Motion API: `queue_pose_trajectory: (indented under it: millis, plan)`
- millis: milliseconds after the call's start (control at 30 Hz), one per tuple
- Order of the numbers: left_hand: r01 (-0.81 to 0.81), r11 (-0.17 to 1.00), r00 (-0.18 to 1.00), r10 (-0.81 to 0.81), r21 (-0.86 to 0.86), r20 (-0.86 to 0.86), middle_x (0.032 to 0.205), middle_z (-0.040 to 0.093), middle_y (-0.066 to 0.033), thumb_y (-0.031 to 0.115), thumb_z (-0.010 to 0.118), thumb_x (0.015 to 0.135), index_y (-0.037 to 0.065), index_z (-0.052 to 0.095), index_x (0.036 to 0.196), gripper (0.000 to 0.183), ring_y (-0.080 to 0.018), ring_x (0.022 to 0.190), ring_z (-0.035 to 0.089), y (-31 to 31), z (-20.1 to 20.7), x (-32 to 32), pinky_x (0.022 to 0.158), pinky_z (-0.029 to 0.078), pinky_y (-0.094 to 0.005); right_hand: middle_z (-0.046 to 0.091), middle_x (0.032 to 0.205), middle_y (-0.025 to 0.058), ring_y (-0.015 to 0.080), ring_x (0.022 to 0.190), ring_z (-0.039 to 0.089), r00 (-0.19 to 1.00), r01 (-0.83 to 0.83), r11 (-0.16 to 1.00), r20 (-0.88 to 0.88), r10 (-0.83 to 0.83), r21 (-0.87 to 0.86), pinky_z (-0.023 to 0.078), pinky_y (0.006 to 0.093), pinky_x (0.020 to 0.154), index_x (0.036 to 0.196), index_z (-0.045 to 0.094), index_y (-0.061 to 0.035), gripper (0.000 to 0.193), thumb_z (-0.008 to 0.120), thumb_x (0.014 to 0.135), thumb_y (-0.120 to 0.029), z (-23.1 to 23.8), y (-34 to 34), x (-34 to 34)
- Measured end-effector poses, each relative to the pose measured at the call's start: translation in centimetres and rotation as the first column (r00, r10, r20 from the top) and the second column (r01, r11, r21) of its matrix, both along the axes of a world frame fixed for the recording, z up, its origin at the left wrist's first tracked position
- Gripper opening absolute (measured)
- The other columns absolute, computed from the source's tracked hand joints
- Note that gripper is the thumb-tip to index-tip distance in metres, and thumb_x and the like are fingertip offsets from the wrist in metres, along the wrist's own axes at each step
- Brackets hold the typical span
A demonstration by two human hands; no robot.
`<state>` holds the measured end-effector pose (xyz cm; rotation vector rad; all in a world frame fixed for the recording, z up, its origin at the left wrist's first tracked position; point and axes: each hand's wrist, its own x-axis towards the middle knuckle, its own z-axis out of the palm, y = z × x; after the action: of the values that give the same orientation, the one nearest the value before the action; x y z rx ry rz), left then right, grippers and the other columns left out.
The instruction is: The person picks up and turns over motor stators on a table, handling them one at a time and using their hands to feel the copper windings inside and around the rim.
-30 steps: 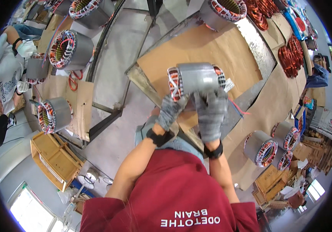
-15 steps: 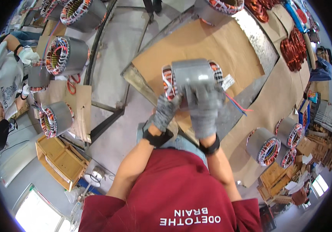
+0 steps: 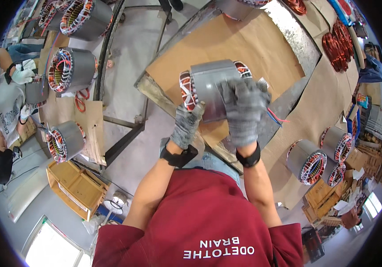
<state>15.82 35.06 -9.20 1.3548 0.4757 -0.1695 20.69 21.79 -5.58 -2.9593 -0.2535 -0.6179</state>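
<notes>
A grey cylindrical motor stator lies on its side on brown paper in front of me. Its end windings, orange-red and laced with white cord, show at both ends. My gloved left hand is closed at the near edge of the left winding, its thumb against the casing. Over the right part of the casing lies my gloved right hand, palm down with fingers extended and slightly blurred. It covers part of the right winding. Red and blue lead wires stick out beside it, and a white tag shows past its fingers.
The brown paper covers a metal-edged bench. Another stator stands at its far edge. More stators sit at right, below red copper coils. At left, a co-worker's gloved hands are among stators, near red scissors.
My right hand has moved right across the casing, uncovering its middle. The left hand has shifted slightly left and down at the left winding. The whole view has shifted a little.
</notes>
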Motion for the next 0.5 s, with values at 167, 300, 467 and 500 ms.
queue_pose_trajectory:
  millis: [167, 300, 467, 500]
  plan:
    - [0.003, 0.810, 0.927, -0.223, 0.587, 0.303, 0.057, 0.047, -0.0064, 0.006, 0.059, 0.077, 0.006, 0.054, 0.080, 0.006, -0.0167, 0.047, 0.047, 0.6, -2.9, -0.2, 0.044, 0.038, -0.0273, 0.056, 0.068, 0.0072, 0.0245, 0.069, 0.052, 0.981, -0.032, 0.944, -0.168, 0.092, 0.328, 0.039, 0.0358, 0.061, 0.073, 0.059, -0.0116, 0.007, 0.060, 0.075, -0.018, 1.2, -0.9, -0.8]
    - [-0.076, 0.997, 0.995, 0.076, 0.000, -0.070, 0.055, 0.045, 0.0037, 0.022, 0.055, 0.084, 0.009, 0.053, 0.074, 0.017, -0.0082, 0.047, 0.044, 0.3, 0.9, 2.1, 0.042, 0.036, -0.0248, 0.054, 0.067, 0.0084, 0.0264, 0.064, 0.051, 0.999, -0.028, 0.967, -0.020, 0.034, 0.252, 0.038, 0.0364, 0.059, 0.070, 0.056, -0.0104, 0.010, 0.066, 0.070, -0.015, 2.3, -0.3, 3.0]
    - [-0.002, 0.983, 0.996, -0.016, -0.184, -0.092, 0.091, 0.053, -0.0010, 0.035, 0.053, 0.085, 0.006, 0.052, 0.103, 0.034, -0.0077, 0.082, 0.049, 0.0, 1.1, 1.0, 0.069, 0.043, -0.0256, 0.055, 0.072, 0.0090, 0.0243, 0.066, 0.052, 0.969, 0.194, 0.718, -0.246, -0.032, 0.668, 0.041, 0.0335, 0.063, 0.077, 0.055, -0.0068, 0.007, 0.062, 0.075, -0.010, 1.9, -3.3, -5.8]
    - [0.029, 0.985, 0.995, -0.045, -0.172, -0.091, 0.091, 0.053, -0.0010, 0.035, 0.053, 0.085, 0.006, 0.052, 0.103, 0.034, -0.0077, 0.082, 0.049, -1.1, 1.4, 0.2, 0.069, 0.043, -0.0256, 0.055, 0.075, 0.0107, 0.0265, 0.067, 0.052, 0.937, 0.317, 0.529, -0.348, -0.043, 0.788, 0.042, 0.0334, 0.063, 0.079, 0.054, -0.0058, 0.009, 0.060, 0.078, -0.012, 0.9, -3.7, -7.3]
